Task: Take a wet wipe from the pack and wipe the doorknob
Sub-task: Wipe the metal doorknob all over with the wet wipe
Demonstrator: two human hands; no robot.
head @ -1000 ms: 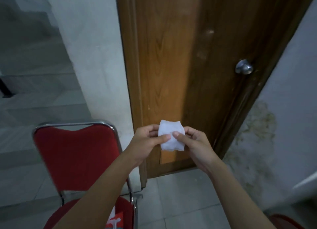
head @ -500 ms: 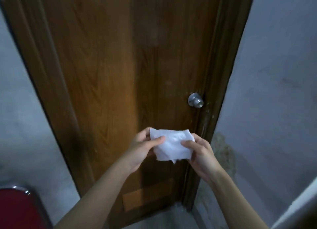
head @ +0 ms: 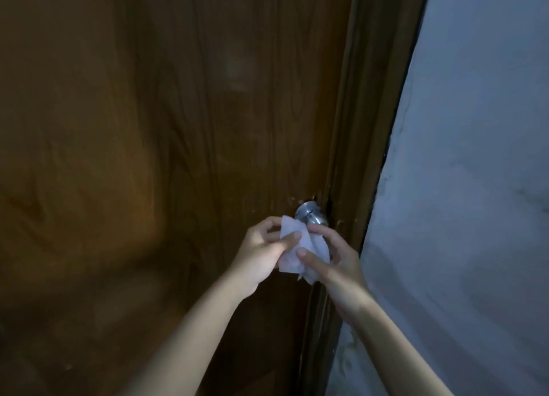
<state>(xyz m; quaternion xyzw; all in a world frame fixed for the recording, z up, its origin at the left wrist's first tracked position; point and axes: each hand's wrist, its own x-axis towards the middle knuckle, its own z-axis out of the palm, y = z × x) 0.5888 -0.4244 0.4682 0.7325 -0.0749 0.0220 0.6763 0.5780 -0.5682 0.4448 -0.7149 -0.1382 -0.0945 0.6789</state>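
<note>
**Wipe held at the doorknob**

At a dim brown wooden door (head: 178, 158) beside a pale plaster wall (head: 475, 188), the left hand (head: 261, 256) and right hand (head: 335, 262) both pinch a white wet wipe (head: 300, 247), just below the metal doorknob (head: 310, 214), touching it.

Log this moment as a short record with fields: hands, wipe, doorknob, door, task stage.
hands: left hand and right hand both pinch the wipe
wipe: white wipe, crumpled, held just below and in front of the doorknob
doorknob: round metal doorknob, upper part visible, lower part hidden by the wipe
door: brown wooden door, shut, grey wall on the right
task stage: wipe in hand; contact with the knob cannot be told
</note>
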